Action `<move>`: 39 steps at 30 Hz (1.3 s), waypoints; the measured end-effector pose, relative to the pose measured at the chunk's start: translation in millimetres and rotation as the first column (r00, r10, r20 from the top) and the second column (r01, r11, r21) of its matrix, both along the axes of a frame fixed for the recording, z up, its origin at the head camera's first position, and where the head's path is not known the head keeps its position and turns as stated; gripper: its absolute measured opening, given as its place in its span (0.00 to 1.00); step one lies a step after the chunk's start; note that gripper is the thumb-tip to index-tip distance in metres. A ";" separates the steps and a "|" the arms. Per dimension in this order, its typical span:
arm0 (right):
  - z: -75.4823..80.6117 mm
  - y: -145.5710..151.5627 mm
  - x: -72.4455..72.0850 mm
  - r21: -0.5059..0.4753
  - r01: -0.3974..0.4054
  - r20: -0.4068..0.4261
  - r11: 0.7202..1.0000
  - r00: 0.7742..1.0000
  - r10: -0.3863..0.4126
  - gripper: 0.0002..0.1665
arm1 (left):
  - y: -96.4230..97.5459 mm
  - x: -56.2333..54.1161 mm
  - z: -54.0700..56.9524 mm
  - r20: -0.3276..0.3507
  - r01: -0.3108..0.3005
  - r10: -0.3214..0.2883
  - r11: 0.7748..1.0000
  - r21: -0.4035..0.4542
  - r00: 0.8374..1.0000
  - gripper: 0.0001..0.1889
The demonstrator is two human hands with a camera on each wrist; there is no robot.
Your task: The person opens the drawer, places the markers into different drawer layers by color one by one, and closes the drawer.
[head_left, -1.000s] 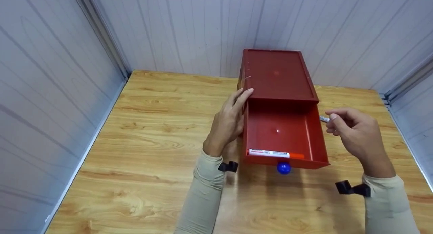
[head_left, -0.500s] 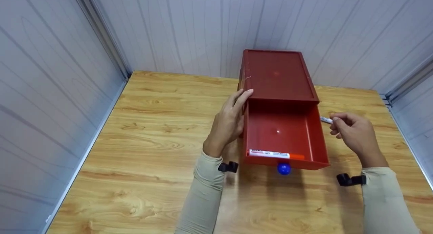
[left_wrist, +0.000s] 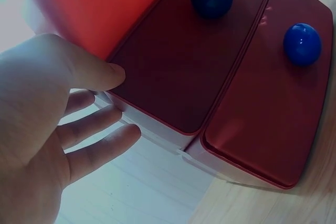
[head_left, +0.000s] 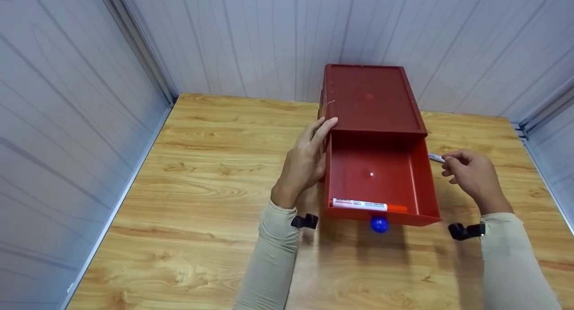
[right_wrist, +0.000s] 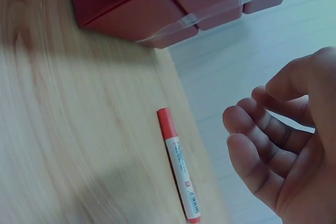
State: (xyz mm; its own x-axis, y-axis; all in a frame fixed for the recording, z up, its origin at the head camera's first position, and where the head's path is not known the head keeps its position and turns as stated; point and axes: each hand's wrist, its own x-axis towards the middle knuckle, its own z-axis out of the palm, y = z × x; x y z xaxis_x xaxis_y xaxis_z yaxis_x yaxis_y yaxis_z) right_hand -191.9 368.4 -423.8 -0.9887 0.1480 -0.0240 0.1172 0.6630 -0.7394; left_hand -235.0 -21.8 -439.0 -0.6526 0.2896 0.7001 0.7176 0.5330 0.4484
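A red plastic drawer cabinet (head_left: 372,99) stands at the back, its top drawer (head_left: 372,166) pulled out. Along the inside of the drawer front lies a white marker with an orange-red cap (head_left: 358,205). My left hand (head_left: 302,166) rests against the cabinet's left side, its fingers extended and a fingertip at the top edge. In the left wrist view, the thumb (left_wrist: 100,74) touches a lower drawer front. To the right of the cabinet, my right hand (head_left: 473,175) hovers with loosely bent fingers. Near it a second marker (right_wrist: 181,169), white with red ends, lies on the table, apart from the fingers.
Blue round knobs (left_wrist: 302,44) stick out of the drawer fronts, one (head_left: 379,224) on the pulled-out drawer. Wooden tabletop (head_left: 215,166) extends to the left and in front. White panel walls (head_left: 251,41) enclose the back and sides. Clear tape (right_wrist: 189,20) runs along the cabinet's side.
My right hand has drawn slightly away from the cabinet, and its forearm has shifted forward a little. My left hand, the drawer and both markers keep their places; the head view has shifted slightly.
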 end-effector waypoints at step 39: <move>-46.7 11.5 -25.5 0.277 -0.230 0.230 0.933 0.959 0.168 0.36 | -3.5 1.9 -6.9 0.001 -0.001 0.000 1.000 0.023 1.000 0.44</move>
State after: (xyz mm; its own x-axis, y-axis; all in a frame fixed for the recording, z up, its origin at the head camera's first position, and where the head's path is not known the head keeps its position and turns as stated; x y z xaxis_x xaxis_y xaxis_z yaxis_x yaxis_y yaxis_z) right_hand -217.4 379.9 -470.5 -0.9777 -0.0203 -0.2089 0.0843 0.8735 -0.4796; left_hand -233.2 -25.3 -445.9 -0.6537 0.2729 0.7058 0.7167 0.5227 0.4616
